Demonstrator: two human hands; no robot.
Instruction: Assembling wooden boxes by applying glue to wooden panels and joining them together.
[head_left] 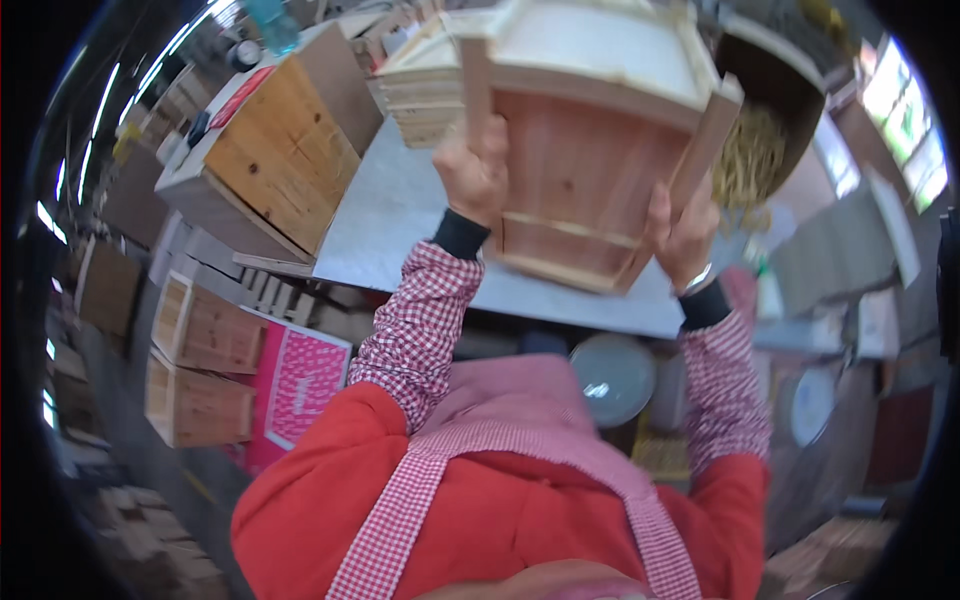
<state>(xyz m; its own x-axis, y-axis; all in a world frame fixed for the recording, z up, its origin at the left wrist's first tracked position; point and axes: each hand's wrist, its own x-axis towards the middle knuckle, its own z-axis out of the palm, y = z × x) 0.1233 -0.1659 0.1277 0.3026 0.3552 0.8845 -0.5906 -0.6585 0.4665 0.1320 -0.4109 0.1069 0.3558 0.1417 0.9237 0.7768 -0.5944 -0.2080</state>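
In front of me a wooden box-like piece point(575, 180) with a reddish-brown panel, a pale top and two protruding posts is tilted over the worktable point(375, 225). My left hand point(473, 172) is closed round its left post, fingers wrapped over the wood. On the other side my right hand point(686, 232) grips the right post, with the thumb along its inner face. The lower edge of the piece is near the table's front edge; whether it touches the tabletop I cannot tell. Its far side is hidden.
Stacked pale wooden trays point(422, 105) stand behind my left hand. Farther left is a large wooden box point(285, 150). A brown container point(775, 75) at right holds tangled yellowish strips point(750, 155). Small wooden boxes point(205, 370) and a pink carton point(300, 385) sit lower left.
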